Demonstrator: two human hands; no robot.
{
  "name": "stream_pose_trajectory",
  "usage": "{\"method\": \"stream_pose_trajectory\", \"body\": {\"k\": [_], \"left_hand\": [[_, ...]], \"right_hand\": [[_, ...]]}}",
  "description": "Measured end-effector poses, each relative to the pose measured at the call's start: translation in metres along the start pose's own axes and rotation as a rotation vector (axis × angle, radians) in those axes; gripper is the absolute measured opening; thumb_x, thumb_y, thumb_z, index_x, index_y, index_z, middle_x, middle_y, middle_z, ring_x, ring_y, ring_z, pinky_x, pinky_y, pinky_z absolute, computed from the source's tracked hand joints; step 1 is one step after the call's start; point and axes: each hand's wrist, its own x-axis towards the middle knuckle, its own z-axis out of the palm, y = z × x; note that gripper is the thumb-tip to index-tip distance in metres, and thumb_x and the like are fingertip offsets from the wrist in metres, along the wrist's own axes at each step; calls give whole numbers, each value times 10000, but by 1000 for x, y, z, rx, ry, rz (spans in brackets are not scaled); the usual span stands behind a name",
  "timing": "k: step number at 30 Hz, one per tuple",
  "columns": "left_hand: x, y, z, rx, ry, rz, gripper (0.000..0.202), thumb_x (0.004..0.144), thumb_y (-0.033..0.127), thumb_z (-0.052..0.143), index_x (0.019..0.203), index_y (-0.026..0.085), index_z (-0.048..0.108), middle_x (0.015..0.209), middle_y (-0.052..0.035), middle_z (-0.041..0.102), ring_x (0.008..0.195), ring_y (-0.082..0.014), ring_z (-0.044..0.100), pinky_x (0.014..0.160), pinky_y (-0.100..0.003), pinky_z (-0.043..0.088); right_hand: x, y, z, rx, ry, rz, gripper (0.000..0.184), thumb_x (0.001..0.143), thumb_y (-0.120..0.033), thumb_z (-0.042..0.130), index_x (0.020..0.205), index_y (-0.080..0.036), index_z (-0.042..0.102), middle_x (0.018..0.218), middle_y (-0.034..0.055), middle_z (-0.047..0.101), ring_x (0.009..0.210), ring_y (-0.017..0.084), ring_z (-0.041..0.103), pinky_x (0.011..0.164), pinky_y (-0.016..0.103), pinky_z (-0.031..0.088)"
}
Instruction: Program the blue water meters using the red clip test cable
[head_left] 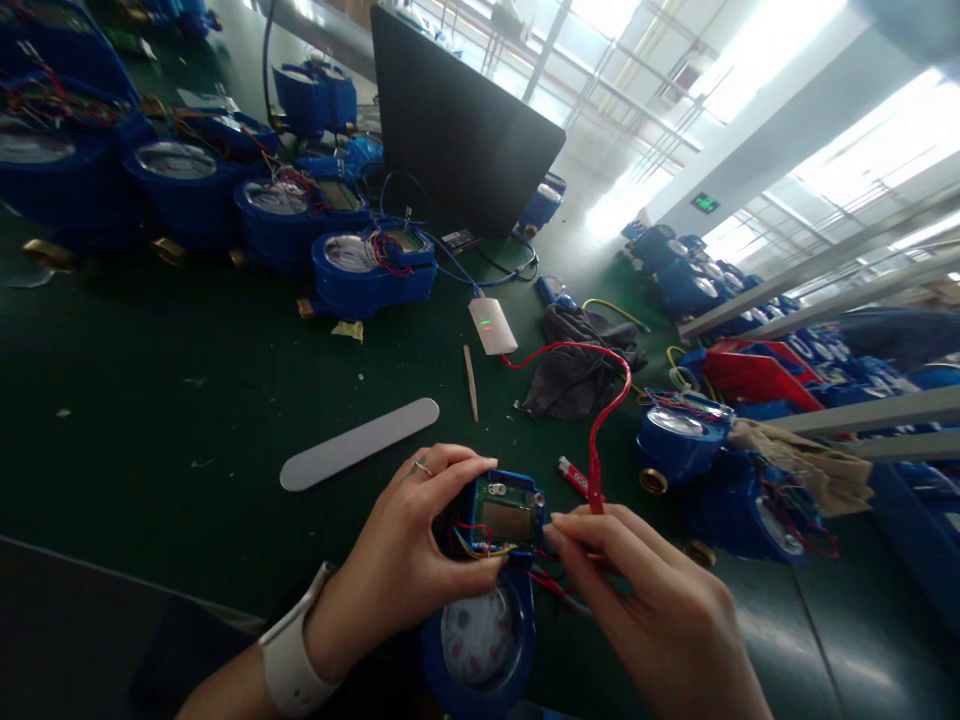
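My left hand wraps round the blue electronics housing of a blue water meter near the table's front edge; a green circuit board with a small display shows inside. My right hand pinches the end of a red cable right at the housing's right side. The red cable loops up to a small white box with a lit indicator.
Several blue water meters line the green table at back left, and more lie at right. A grey flat strip, a thin stick, a dark cloth and a black laptop lid lie behind.
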Motion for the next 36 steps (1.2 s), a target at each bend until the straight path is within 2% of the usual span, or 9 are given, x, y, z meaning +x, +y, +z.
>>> {"method": "stream_pose_trajectory", "body": {"k": [18, 26, 36], "left_hand": [[1, 0, 0, 11, -3, 8, 573, 706, 223, 807, 1238, 225, 594, 1213, -47, 606, 1133, -237, 579, 976, -373, 479], [0, -2, 0, 16, -12, -2, 569, 709, 233, 795, 1242, 218, 593, 1226, -68, 603, 1138, -258, 578, 988, -404, 479], [-1, -2, -3, -2, -1, -32, 572, 683, 211, 792, 1226, 206, 614, 1228, -75, 599, 1153, -265, 581, 1011, -422, 482]], "right_hand": [[2, -3, -1, -7, -1, 4, 125, 949, -155, 555, 890, -212, 650, 790, -1, 670, 622, 109, 670, 577, 179, 537], [2, -1, -3, -30, -29, -14, 137, 947, -142, 543, 878, -197, 649, 801, 11, 681, 632, 107, 677, 580, 173, 538], [0, 2, 4, 68, 37, 17, 116, 935, -178, 582, 878, -203, 680, 800, 8, 692, 655, 132, 683, 604, 220, 552]]}}
